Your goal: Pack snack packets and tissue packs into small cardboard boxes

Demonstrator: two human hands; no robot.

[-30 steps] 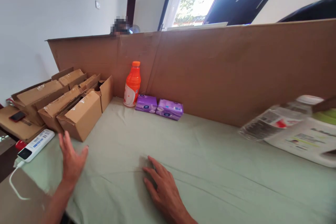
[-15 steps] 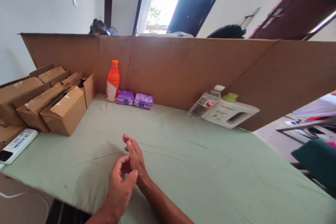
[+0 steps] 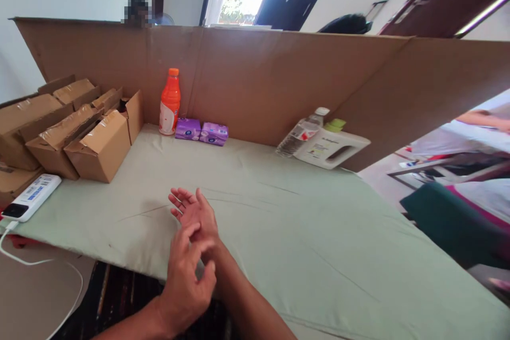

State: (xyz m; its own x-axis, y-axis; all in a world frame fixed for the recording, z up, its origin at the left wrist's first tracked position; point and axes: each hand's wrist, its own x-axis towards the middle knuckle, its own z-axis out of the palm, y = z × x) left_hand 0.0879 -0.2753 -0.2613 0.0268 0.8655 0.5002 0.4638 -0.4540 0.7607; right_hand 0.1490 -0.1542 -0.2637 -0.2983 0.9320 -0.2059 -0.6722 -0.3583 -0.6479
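Note:
My right hand point(image 3: 193, 210) lies palm up over the pale green cloth point(image 3: 311, 223) on the table, fingers stretched out and apart, with nothing in it. My left hand point(image 3: 186, 274) hovers just below it with loosely bent fingers; the fingertips touch the heel of the right hand and it holds nothing. Both hands are near the table's front edge, far from the objects at the back.
A cardboard wall point(image 3: 263, 77) runs along the back. Against it stand an orange bottle point(image 3: 170, 101), two purple packs point(image 3: 201, 132), a lying water bottle point(image 3: 299, 136) and a white jug point(image 3: 332, 146). Cardboard boxes point(image 3: 98, 146) and a power strip point(image 3: 32, 196) sit left. A teal seat point(image 3: 450, 220) is right.
My view has swung right and down. My hands came together from apart; the right hand has turned palm up with fingers spread, and the left now touches its heel.

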